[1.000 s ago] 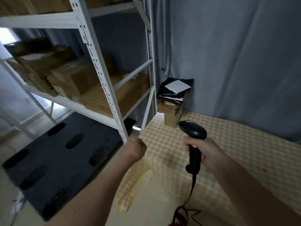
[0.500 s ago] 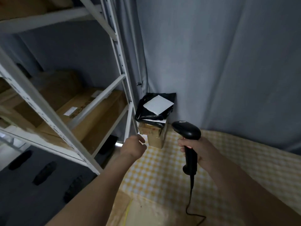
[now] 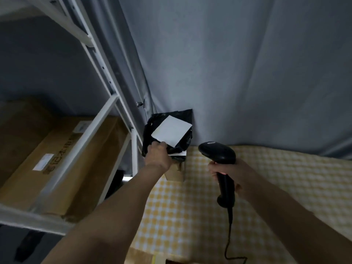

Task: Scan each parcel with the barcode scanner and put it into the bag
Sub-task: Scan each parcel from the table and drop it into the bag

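left hand (image 3: 158,156) on black parcel (image 3: 167,134), table-corner stack

A worktop (image 3: 266,187) covered with a yellow-and-white checked cloth fills the lower right. Behind it hangs a grey curtain (image 3: 238,63), falling in soft folds down to the cloth's far edge. On the left stands a white metal shelf rack (image 3: 106,77) with slotted uprights and a slanting brace. A large brown cardboard box (image 3: 62,164) lies on its lower shelf, bearing a small white label (image 3: 43,162) and dark printing along its side. Below the shelf the floor is dark.
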Motion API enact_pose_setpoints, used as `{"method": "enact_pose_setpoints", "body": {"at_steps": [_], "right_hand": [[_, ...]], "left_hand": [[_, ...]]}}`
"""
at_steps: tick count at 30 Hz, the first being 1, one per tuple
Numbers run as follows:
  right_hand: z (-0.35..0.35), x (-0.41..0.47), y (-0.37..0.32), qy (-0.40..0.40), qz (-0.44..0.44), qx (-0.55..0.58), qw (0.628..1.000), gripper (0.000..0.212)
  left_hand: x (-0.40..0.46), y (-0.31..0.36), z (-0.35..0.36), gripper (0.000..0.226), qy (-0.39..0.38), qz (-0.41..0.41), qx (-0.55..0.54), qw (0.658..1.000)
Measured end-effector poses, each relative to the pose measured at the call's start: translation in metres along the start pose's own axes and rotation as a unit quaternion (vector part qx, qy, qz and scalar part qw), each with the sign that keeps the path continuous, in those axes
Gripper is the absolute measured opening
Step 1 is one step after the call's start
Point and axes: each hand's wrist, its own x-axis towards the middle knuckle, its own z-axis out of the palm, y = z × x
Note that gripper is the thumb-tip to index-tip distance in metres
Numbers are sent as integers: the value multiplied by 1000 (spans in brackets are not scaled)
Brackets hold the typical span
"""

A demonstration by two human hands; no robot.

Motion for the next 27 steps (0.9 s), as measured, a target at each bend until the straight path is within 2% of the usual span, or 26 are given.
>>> {"method": "enact_pose_setpoints", "body": {"at_steps": [7,13,17,23,25,27], "right_hand": [[31,34,-15,61,5,57,997,12],[58,55,-16,133,24,108,985,18],[68,59,-16,150,36,115,981,19],[75,63,-19,168,41,143,975,24],[76,63,-19,173,36,148,973,21],[75,60,-19,175,29,153,972,19]], "left_hand": [[71,-15,8,73,-61,116,83,988],[118,-27,18,87,-112,192,167,960],[129,-32,29,81,-100,247,232,935],[136,-40,30,52,-31,329,282,901],[139,-42,28,47,-9,347,259,901],[139,-40,18,46,23,328,139,934]]}}
